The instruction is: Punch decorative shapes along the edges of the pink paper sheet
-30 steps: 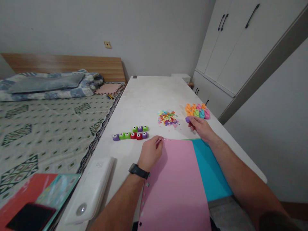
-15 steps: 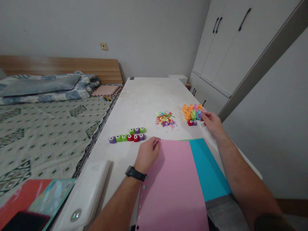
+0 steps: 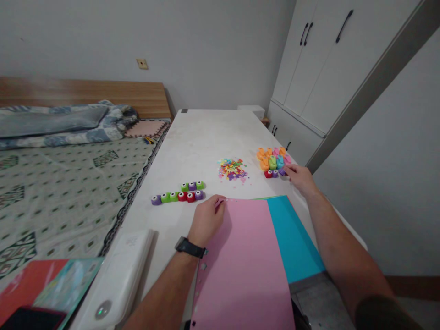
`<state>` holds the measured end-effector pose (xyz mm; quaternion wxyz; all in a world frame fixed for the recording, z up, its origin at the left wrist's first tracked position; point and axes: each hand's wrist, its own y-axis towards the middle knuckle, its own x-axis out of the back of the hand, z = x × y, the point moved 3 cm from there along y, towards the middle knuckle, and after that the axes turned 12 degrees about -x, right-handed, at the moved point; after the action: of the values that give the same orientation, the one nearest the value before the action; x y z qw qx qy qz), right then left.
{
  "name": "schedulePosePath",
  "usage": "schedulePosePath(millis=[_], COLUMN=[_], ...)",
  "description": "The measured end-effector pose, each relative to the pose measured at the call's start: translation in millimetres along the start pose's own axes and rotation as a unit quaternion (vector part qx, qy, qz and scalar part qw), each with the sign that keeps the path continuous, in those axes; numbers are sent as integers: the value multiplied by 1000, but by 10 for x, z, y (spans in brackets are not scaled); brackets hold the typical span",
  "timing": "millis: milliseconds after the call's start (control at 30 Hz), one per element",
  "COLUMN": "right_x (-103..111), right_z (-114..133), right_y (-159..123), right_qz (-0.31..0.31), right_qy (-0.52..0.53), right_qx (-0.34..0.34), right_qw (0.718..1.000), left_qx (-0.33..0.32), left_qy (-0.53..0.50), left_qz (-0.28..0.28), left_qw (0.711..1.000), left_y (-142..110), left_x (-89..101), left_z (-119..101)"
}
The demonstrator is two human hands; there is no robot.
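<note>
On the far L, a patterned bed is running alongside the table, w/ a blue & white quilt lying bunched nr its wooden headboard. At the bottom L corner, red & teal packets are lying flat, w/ a dark phone resting on them. Just R of those, a white device is showing a small green light. Beyond it, a row of green, purple & red punches is sitting on the white table, w/ three more standing just behind.

Your L hand, wearing a black watch, is pinching the pink sheet at its top L corner, thumb against forefinger. The sheet is lying in front of you, w/ small cut-out shapes showing along its L & top edges. Past its top edge, a pile of multicol. confetti is spreading on the table. A blue sheet is poking out from under the pink one on the R.

Farther R, your R hand is pinching a purple punch btwn thumb & fingers, at the near R end of a packed group of orange, pink, green & blue pieces. A red punch & a small purple one are sitting just L of it. Can't tell if your held punch is touching the tabletop.
</note>
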<state>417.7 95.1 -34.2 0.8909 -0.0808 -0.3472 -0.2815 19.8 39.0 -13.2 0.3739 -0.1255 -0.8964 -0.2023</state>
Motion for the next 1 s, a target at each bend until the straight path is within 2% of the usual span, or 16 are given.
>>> schedulePosePath(millis=[167,300,733,1000], right_x=[23,-30,-102,-142], right_z=[-6,-21,-6,-8], right_y=[42,71,43,34], right_qz=[-49,-52,-36,-46], right_qy=[-102,-143,-161,-140], right_qx=[55,69,89,100], right_qw=[992,986,982,984], left_qx=[1,1,0,-2], left_qy=[2,2,-1,5], left_qz=[-3,1,2,1], left_qw=[1000,1000,1000,1000], left_y=[-1,-4,-5,-6], left_x=[-8,-11,-3,-3], left_z=[12,11,1,-6])
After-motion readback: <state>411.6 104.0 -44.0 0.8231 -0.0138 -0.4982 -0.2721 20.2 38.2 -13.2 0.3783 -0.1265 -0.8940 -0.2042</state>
